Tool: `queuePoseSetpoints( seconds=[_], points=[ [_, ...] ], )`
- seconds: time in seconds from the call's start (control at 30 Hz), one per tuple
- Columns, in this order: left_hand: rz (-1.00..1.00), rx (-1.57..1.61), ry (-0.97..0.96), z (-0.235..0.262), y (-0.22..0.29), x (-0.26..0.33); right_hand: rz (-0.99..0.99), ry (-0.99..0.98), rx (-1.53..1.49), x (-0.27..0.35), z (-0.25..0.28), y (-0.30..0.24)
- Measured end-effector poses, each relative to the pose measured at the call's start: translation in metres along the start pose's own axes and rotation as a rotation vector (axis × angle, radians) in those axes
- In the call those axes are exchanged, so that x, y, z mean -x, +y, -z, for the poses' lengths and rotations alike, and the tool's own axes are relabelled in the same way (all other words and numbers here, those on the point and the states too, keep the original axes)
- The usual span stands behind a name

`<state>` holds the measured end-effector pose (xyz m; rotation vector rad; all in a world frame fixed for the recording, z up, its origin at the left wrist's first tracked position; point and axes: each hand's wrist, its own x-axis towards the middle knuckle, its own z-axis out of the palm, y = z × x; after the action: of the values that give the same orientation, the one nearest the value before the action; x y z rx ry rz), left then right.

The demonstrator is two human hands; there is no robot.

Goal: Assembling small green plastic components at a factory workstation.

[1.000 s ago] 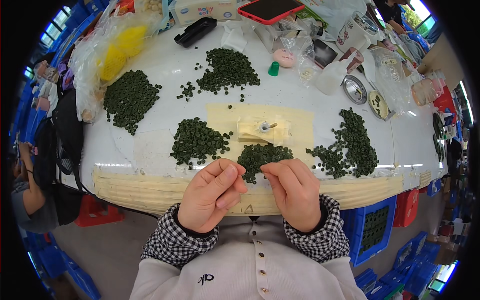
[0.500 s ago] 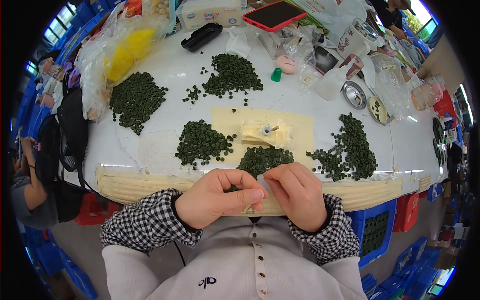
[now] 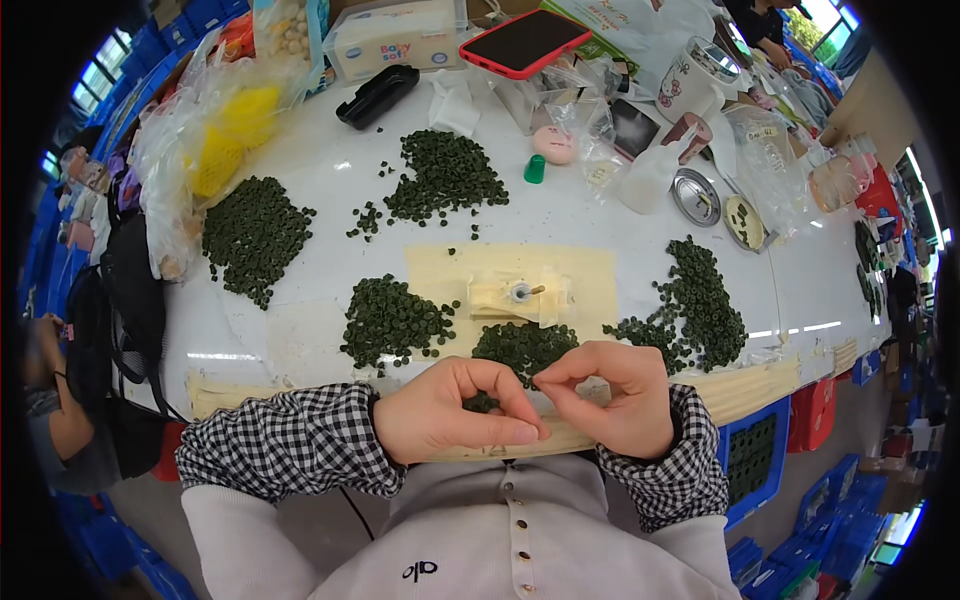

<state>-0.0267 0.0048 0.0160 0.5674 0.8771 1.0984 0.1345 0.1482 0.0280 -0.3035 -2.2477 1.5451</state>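
My left hand [image 3: 455, 408] is at the table's front edge, thumb and index finger pinched together. Close beside it, my right hand [image 3: 622, 402] also pinches with thumb and forefinger, its tips by the near side of a small heap of dark green round pieces [image 3: 525, 345]. Whatever sits between the fingers of either hand is too small to make out. Behind that heap, a small metal fitting with a thin pin [image 3: 522, 292] stands on a taped-down block. A few more green pieces [image 3: 480, 402] show through the gap in my left hand.
More piles of green pieces lie at the left [image 3: 257, 240], centre left [image 3: 395, 320], back [image 3: 447, 178] and right [image 3: 700, 305]. Farther off are a black case [image 3: 378, 97], a red-cased phone [image 3: 525, 42], a green thimble-like cap [image 3: 535, 169] and a round tin [image 3: 696, 197]. Padding [image 3: 745, 390] lines the front edge.
The view has shifted a little, so the table's things sit lower. My right hand's finger and thumb now form a rounder pinch, and the two hands' fingertips are slightly farther apart.
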Motion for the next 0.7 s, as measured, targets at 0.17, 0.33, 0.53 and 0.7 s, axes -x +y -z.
queuePoseSetpoints(
  seconds=[0.17,0.33,0.53,0.7],
  points=[
    [-0.100,0.043,0.061,0.003,0.001,0.001,-0.177,-0.032,-0.264,0.004,0.000,0.007],
    [-0.043,0.110,0.161,-0.001,0.005,0.002,-0.241,-0.050,-0.394,0.003,0.001,0.004],
    [-0.069,0.241,0.094,0.008,-0.003,0.002,-0.332,-0.046,-0.519,0.004,0.000,0.002],
    [-0.119,0.281,0.107,0.007,-0.007,0.000,-0.345,0.000,-0.513,0.005,-0.003,-0.002]
  ],
)
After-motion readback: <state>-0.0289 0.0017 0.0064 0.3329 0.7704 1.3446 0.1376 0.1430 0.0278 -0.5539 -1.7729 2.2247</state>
